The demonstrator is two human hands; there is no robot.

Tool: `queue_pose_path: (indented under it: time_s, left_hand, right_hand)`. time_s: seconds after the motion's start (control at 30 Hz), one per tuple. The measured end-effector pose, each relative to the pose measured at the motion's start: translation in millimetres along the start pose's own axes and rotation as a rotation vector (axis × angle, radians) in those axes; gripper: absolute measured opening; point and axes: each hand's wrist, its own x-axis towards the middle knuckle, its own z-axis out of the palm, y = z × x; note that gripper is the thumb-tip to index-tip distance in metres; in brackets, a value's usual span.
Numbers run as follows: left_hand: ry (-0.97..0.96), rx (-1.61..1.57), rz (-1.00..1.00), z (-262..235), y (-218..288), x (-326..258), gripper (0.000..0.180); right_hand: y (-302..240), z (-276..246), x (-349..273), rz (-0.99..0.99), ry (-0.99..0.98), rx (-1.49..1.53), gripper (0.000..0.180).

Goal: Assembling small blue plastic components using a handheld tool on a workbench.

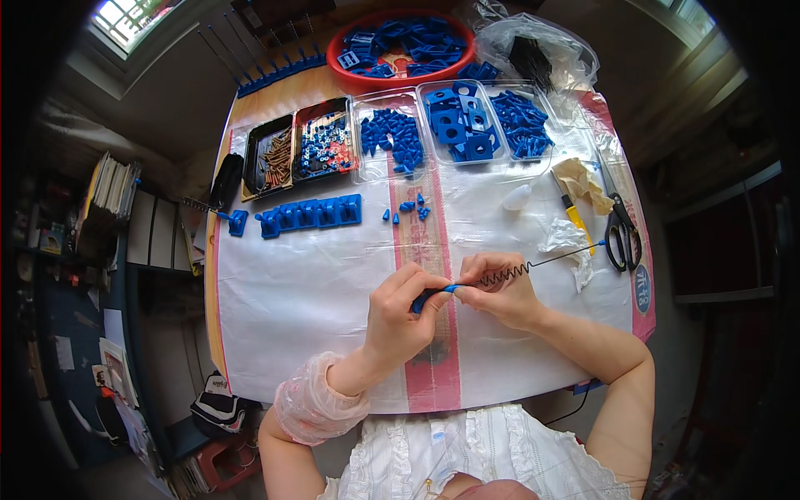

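Observation:
Above the table's near half, my two hands meet at a small blue plastic part. My left hand [398,315] is closed on a dark blue plastic piece [419,302], mostly covered by the fingers. Close against it, my right hand [504,292] pinches a black coiled wire [508,273] by its left end. A light blue bit [453,288] shows between the two thumbs, where the wire meets the piece. Rightward the wire runs straight to a blue tip near the scissors. Whether wire and piece are joined is hidden by my fingers.
Beyond my hands lie loose blue cones [407,207] and a row of blue bases [321,213]. Further back stand trays of screws [277,158], nuts [325,146] and blue parts, and a red basin [333,62]. Scissors [621,233] and a yellow-handled knife [575,218] lie right.

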Motion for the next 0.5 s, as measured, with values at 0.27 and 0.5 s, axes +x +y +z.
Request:
queue_pose_path:
  time_s: [0.27,0.5]
  left_hand:
    - [0.000,-0.002,0.004,0.1,-0.2,-0.3,0.015]
    - [-0.029,0.010,-0.033,-2.4,4.2,0.4,0.014]
  right_hand:
    - [2.6,-1.2,-0.5,-0.002,0.001,-0.013,0.008]
    - [3.1,-1.1,-0.3,-0.001,0.006,0.000,0.008]
